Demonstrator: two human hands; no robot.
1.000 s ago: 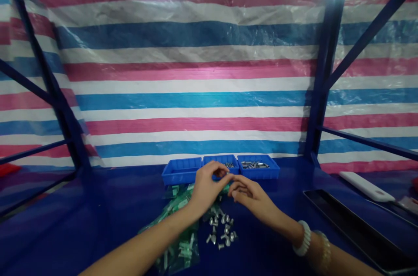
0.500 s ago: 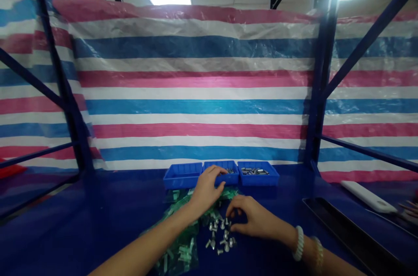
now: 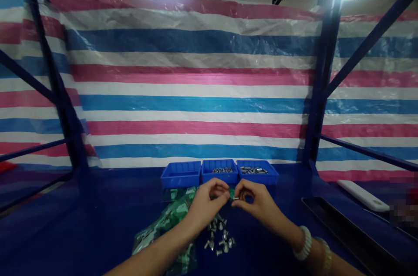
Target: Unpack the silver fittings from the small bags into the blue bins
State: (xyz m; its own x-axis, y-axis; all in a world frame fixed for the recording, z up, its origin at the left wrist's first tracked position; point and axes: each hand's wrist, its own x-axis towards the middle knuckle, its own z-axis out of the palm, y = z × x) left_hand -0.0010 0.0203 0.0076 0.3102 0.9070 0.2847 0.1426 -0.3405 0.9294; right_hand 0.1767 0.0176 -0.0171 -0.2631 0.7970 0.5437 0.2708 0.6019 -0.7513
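My right hand (image 3: 257, 201) pinches a small silver screw (image 3: 235, 198) between thumb and fingertips. Close to its left, my left hand (image 3: 209, 200) has thumb and fingertips pressed together; whatever they hold is too small to make out. Below the hands, several silver screws (image 3: 225, 236) lie loose on the blue table (image 3: 107, 219). Clear bags of green-tinted parts (image 3: 170, 219) spread beneath and left of my left forearm. Just beyond the hands stands a blue bin (image 3: 219, 179) of small metal pieces.
Beside the middle bin are a blue bin (image 3: 180, 180) on the left and another blue bin (image 3: 259, 179) with metal pins on the right. A dark tray (image 3: 346, 228) and a white bar-shaped object (image 3: 362, 195) lie at right. Blue rack posts (image 3: 315, 93) flank a striped sheet.
My left hand has come back from the middle bin toward me. My right hand has lifted from the loose screws with one pinched, and the two hands are now close together.
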